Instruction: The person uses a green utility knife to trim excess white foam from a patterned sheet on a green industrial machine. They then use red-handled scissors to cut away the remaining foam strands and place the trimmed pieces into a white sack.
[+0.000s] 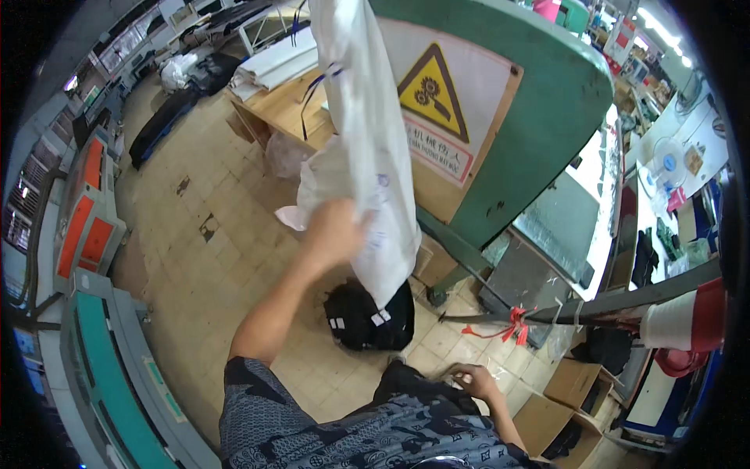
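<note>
A long white sack (383, 187) with faint blue marks hangs down in front of a green machine, tapering to a point at its lower end. My left hand (337, 233) is against the sack's near side, or just in front of it. Motion blurs its fingers, so its grip does not show. Below the sack's tip, a bundle of black fabric with white tags (363, 319) rests on the floor. Low beside my body, my right hand (476, 383) has its fingers curled together; what they hold, if anything, is too small to make out.
The green machine (539, 109) bears a yellow warning sign (433, 94). Behind the sack stands a wooden table (285, 109). A metal bar with a red ribbon (516, 324) juts in from the right above cardboard boxes (574, 383). Grey-and-teal machines (117, 375) line the left.
</note>
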A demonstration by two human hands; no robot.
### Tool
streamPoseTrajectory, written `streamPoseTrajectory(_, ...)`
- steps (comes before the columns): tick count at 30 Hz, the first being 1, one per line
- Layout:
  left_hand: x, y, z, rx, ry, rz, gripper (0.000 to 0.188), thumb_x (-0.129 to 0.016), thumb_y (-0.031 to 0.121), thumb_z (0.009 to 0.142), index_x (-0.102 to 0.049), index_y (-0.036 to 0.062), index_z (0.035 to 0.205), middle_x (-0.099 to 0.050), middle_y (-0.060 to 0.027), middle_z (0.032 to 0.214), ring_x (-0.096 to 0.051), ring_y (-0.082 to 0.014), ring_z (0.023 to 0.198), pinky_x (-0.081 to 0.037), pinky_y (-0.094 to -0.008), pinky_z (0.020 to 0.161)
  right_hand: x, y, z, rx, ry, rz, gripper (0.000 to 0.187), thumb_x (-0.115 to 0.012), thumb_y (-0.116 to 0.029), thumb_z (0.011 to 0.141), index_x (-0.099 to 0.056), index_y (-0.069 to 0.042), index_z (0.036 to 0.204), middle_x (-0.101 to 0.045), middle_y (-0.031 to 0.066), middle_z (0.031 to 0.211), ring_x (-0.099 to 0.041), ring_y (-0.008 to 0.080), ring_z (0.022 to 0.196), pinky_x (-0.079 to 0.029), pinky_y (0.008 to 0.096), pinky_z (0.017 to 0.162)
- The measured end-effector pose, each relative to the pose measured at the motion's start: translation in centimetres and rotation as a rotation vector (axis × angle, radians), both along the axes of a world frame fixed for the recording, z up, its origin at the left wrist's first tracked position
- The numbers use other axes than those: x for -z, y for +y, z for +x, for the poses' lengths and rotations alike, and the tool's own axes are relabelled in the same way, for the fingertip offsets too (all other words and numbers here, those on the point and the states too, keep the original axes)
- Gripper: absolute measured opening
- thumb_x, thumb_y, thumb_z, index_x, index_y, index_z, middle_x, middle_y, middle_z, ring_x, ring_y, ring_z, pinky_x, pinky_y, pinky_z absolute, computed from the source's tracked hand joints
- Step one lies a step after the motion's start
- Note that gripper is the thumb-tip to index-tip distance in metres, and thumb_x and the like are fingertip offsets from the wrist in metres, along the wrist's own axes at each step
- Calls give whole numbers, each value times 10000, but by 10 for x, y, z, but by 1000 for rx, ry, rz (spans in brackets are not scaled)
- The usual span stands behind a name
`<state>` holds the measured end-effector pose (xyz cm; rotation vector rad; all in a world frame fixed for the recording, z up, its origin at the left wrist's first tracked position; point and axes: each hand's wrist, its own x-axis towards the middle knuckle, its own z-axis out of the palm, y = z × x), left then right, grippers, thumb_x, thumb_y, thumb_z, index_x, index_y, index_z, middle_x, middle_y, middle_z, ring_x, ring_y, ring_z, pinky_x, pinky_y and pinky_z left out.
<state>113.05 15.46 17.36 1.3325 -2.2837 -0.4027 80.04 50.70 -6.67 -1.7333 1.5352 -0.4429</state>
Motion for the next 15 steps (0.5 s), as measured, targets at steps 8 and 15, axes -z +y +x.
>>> streamPoseTrajectory(8, -73, 90, -109, 422, 33, -321, 883, -831, 513, 745, -520, -32, 1366, -552, -278, 1320, -545, -413, 1219, -380, -454, 1108, 86, 143, -100, 630, -56, 238, 335, -764, -187, 874, -705, -11, 1152, -751, 154, 997, -729, 217, 832, -576, 327, 701)
streamPoseTrajectory(15, 142, 123, -7, -27, -359, 423, 648, -787, 333, 751, -629, 14, 1292, -643, -268, 1276, -621, -403, 1188, -493, -422, 1021, 203, 358, -140, 1151, -471, 425, 244, -683, -153, 937, -710, 44, 1080, -705, 103, 843, -666, 162, 733, -550, 276, 606)
